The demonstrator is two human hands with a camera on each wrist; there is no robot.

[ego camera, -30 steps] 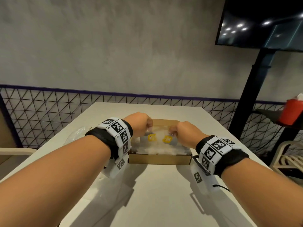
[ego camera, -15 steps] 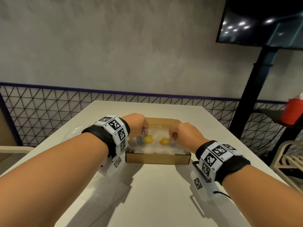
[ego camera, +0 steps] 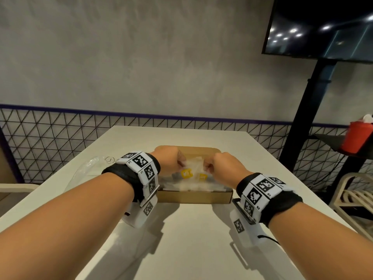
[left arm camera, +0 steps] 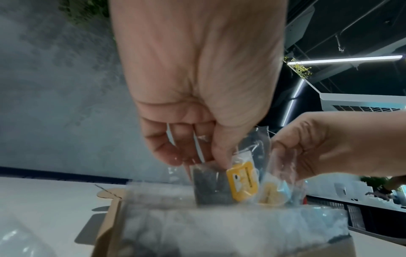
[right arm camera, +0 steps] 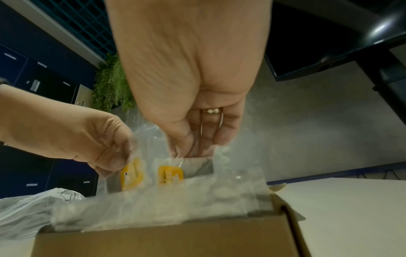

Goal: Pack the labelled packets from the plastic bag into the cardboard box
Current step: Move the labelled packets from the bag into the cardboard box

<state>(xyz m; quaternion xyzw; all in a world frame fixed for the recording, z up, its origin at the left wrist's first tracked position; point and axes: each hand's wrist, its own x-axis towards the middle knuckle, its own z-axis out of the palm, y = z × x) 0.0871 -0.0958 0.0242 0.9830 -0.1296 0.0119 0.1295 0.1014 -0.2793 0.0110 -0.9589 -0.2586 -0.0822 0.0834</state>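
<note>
- Hands reach forward over the box (ego camera: 193,196), knuckles up, both wrists in marker bands.
- Left hand (ego camera: 168,160) hangs fingers-down above the box's left half; its thumb and fingers are curled and pinch the top edge of a clear packet (left arm camera: 222,184) with a yellow label (left arm camera: 242,180).
- That packet hangs upright straight below the left fingertips (left arm camera: 219,156), its lower part down among the packets already in the box.
- Right hand (ego camera: 221,165) mirrors it above the right half, fingers curled, pinching the top of a second packet (right arm camera: 186,169), also yellow-labelled.
- This second packet hangs upright below the right grip, just beside the first; the two labels sit side by side between the hands.
- Box lies open on the white table (ego camera: 191,239), filled with clear packets up to the rim.
- Bag (ego camera: 90,165), clear plastic, lies on the table left of the box, beyond the left wrist, apart from both hands.
</note>
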